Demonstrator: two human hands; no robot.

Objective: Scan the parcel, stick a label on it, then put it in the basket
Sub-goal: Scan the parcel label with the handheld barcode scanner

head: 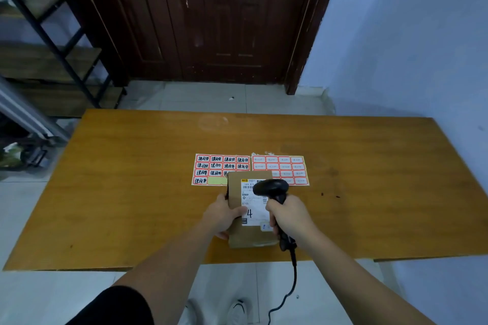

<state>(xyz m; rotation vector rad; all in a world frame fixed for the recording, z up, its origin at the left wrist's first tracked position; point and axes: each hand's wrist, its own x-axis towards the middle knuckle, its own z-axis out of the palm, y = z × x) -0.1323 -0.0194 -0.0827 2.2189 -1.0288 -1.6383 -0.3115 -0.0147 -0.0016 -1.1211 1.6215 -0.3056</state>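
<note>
A brown cardboard parcel (237, 235) with a white shipping label marked "4" is held above the near part of the wooden table (132, 192). My left hand (223, 216) grips its left edge, thumb on the label. My right hand (287, 215) holds a black barcode scanner (270, 187), its head over the label's barcode and its cable hanging down past the table edge. Behind the parcel lie two sheets of red-bordered stickers: a handwritten sheet (216, 166) at left and another sheet (285, 165) at right. No basket is in view.
A dark wooden door (211, 21) stands behind the table. A black metal shelf rack (52, 47) is at the left, with clutter on the floor beneath it. A pale blue wall (409, 47) runs along the right. My shoes show on the tiled floor below the table.
</note>
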